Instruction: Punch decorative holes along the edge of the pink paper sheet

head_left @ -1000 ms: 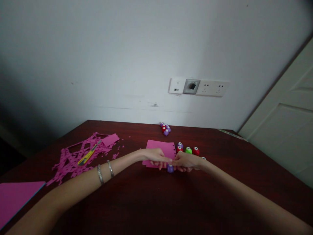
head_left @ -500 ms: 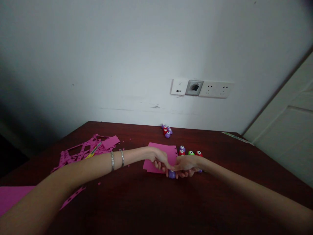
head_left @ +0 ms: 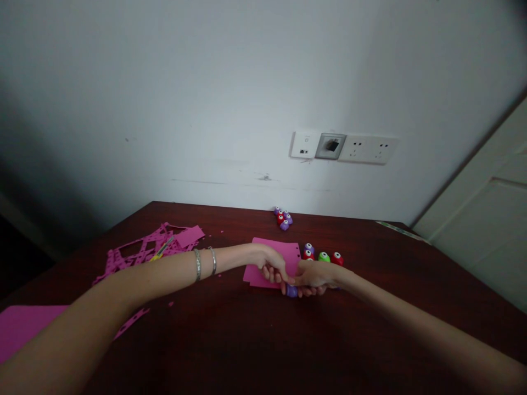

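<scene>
Just right of the pink sheet's front edge, my left hand [head_left: 274,269] and my right hand [head_left: 310,277] meet over a small rounded purple piece [head_left: 292,291]. Both hands pinch it between them, with the thumbs close together on top. Its upper part is hidden by the fingers. Partly under my left hand lies the pink sheet [head_left: 274,247], with small holes along its right edge. Behind my right hand stand several similar rounded pieces, each with a white eye: a purple one [head_left: 309,248], a green one [head_left: 324,257] and red ones [head_left: 337,258].
A cluster of purple and red eyed pieces [head_left: 283,218] sits near the wall. At left lie cut-up pink scraps [head_left: 135,252] with a yellow cutter knife [head_left: 162,249] on them. Another pink sheet [head_left: 28,326] lies front left. A thin strip [head_left: 401,231] rests at the far right edge.
The view has shifted slightly, so everything appears moved a little to the right. Both hands keep their grip on the purple piece, with hardly any change in pose.
</scene>
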### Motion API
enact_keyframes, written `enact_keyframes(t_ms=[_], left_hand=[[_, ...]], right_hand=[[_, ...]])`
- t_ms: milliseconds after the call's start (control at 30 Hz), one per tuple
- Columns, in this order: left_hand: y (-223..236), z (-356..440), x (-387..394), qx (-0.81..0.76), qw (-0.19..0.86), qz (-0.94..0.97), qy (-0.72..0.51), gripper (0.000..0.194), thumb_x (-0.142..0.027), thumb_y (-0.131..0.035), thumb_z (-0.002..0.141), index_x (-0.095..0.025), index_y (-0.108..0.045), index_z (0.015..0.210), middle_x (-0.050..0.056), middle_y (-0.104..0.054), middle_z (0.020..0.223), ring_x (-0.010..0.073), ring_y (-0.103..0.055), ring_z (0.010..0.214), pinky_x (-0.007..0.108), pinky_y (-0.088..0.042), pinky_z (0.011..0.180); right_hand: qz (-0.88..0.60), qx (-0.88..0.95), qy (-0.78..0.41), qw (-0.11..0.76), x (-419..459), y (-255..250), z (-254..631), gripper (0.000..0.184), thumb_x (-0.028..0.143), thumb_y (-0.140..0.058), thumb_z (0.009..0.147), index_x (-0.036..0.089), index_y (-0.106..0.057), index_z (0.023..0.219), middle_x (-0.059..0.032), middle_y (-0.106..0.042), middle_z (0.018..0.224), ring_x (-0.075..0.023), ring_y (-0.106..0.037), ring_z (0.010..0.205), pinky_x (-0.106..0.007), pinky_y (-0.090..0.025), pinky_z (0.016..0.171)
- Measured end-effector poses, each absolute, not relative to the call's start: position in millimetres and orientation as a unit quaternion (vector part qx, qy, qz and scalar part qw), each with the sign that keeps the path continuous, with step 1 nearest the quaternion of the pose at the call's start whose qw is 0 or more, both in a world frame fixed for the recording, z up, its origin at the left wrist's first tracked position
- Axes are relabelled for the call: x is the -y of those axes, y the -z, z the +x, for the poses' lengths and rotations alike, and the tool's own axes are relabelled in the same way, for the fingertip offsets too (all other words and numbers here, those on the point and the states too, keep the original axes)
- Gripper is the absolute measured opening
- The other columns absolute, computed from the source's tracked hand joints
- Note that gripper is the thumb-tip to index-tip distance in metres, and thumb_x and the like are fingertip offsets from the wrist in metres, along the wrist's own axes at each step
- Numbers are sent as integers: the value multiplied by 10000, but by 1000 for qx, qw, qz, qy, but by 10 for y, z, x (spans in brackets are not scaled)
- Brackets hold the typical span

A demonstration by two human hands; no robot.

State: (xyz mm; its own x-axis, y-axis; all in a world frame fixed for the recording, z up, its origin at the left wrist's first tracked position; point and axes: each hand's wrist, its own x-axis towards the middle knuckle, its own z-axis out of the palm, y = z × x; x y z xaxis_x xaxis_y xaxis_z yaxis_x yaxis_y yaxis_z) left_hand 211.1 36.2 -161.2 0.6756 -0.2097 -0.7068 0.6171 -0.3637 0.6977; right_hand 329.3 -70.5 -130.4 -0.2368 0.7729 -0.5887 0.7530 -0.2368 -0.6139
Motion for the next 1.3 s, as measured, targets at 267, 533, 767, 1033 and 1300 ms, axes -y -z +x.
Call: enact_keyframes(t_ms=[267, 533, 767, 1033, 1300], left_hand=[[1317, 1932, -155, -250, 497, 804, 208, 347, -504, -656, 626, -176, -600, 525, -18, -406, 478, 73, -291, 416, 246, -246, 421], [1377, 1582, -293, -276, 311, 898, -143, 368, -504, -603, 677, -143, -649, 730, 25, -625, 699, 125, -530, 632, 231, -352, 565], [1720, 1420, -353, -242, 299, 913, -135, 373, -458, -694, 598, -138, -624, 775, 23, -609, 750, 137, -519, 675, 233, -378, 596], [1855, 1402, -424, -244, 313, 907, -141, 415, -461, -710, 585, -154, -582, 832, 16, -575, 832, 136, -484, 740, 238, -364, 630], [1886, 1399, -435, -244, 310, 908, -142, 422, -471, -708, 590, -158, -570, 838, 18, -574, 853, 139, -490, 764, 241, -364, 664]], right_hand=[[-632, 638, -441, 9, 815, 1289, 3304, 429, 502, -489, 793, 155, -496, 540, 46, -440, 440, -36, -351, 327, -166, -260, 325], [-675, 700, -199, 120, 1021, 1377, 3278, 382, 444, -520, 781, 155, -518, 531, 11, -491, 484, -76, -401, 445, -206, -242, 421], [-720, 683, -53, 113, 1235, 1485, 3102, 488, 587, -416, 794, 170, -583, 604, -58, -602, 587, -156, -544, 544, -241, -269, 481], [-743, 666, -27, 62, 1288, 1592, 2981, 485, 585, -402, 791, 167, -636, 711, -96, -655, 715, -242, -628, 680, -264, -333, 508], [-739, 668, -51, 63, 1290, 1641, 2983, 433, 495, -392, 828, 154, -643, 737, -110, -664, 754, -227, -631, 699, -274, -367, 549]])
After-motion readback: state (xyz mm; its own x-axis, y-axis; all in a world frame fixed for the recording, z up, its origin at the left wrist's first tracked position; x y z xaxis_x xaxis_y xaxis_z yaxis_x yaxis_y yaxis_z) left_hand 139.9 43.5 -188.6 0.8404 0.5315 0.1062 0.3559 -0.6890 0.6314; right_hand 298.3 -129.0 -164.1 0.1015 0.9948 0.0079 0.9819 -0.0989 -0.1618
